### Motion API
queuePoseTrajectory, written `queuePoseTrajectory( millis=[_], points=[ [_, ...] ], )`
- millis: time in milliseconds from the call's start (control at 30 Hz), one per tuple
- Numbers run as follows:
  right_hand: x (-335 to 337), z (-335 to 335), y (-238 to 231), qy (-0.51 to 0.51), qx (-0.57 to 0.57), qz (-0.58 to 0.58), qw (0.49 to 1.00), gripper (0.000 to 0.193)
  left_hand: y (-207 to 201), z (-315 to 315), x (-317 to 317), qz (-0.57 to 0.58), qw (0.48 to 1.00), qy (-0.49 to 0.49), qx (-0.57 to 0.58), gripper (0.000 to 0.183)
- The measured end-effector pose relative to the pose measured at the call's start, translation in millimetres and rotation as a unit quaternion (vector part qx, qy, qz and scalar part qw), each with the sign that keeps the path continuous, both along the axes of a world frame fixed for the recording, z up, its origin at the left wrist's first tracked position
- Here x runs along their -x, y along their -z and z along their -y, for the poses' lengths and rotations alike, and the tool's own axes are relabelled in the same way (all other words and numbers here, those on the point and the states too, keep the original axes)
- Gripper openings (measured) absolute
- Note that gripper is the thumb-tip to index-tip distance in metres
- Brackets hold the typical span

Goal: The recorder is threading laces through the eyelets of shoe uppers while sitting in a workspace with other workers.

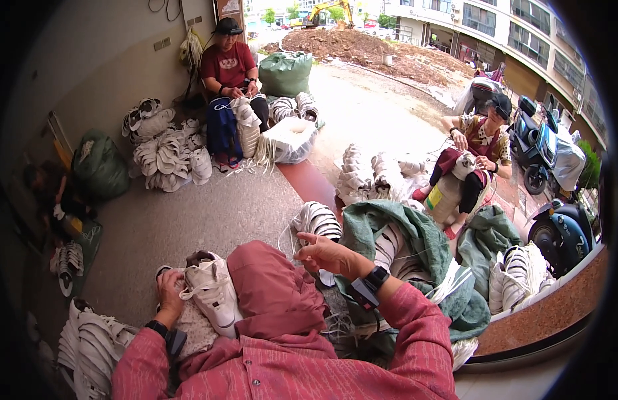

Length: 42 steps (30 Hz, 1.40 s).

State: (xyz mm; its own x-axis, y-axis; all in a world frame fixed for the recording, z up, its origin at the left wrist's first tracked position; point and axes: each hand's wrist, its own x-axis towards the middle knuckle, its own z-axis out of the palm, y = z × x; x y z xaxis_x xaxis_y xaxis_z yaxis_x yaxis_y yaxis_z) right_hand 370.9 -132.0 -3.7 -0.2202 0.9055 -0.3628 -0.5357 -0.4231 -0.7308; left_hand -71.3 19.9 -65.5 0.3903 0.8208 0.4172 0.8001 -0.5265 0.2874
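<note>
White shoe lying on person's lap, toe pointing toward body; left hand resting just beside its left side, cannot tell whether gripping; right hand hovering right of lap near stacked white uppers, cannot tell whether fingertips pinching anything; green sack sitting beside stack.

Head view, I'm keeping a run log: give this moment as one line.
left hand: beside white shoe on lap | right hand: raised, hold unclear | nearby: green sack, shoe stack
</note>
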Motion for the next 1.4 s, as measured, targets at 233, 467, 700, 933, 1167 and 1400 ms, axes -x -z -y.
queuePoseTrajectory(
  millis=[233, 467, 700, 933, 1167, 1400],
  points=[
    [6, 1, 10, -0.009, 0.025, -0.002, 1.000, 0.095, -5, 4, -2, -0.001, 1.000, 0.014, -0.014, 0.022],
    [-15, -28, -56, 0.037, -0.099, 0.053, 0.993, 0.090, -3, 2, -2, -0.006, 1.000, -0.002, 0.007, 0.022],
    [-58, -101, -191, 0.161, -0.262, 0.194, 0.932, 0.077, -1, 0, 0, 0.002, 1.000, -0.009, 0.014, 0.022],
    [-82, -129, -235, 0.124, -0.358, 0.275, 0.884, 0.030, -2, 0, -1, 0.021, 1.000, 0.008, 0.000, 0.022],
    [-59, -127, -216, 0.102, -0.343, 0.279, 0.891, 0.027, -1, 2, -1, 0.042, 0.999, 0.004, 0.010, 0.019],
    [-16, -123, -180, 0.081, -0.228, 0.220, 0.945, 0.096, -7, 7, -2, 0.028, 0.999, -0.013, 0.026, 0.017]
  ],
)
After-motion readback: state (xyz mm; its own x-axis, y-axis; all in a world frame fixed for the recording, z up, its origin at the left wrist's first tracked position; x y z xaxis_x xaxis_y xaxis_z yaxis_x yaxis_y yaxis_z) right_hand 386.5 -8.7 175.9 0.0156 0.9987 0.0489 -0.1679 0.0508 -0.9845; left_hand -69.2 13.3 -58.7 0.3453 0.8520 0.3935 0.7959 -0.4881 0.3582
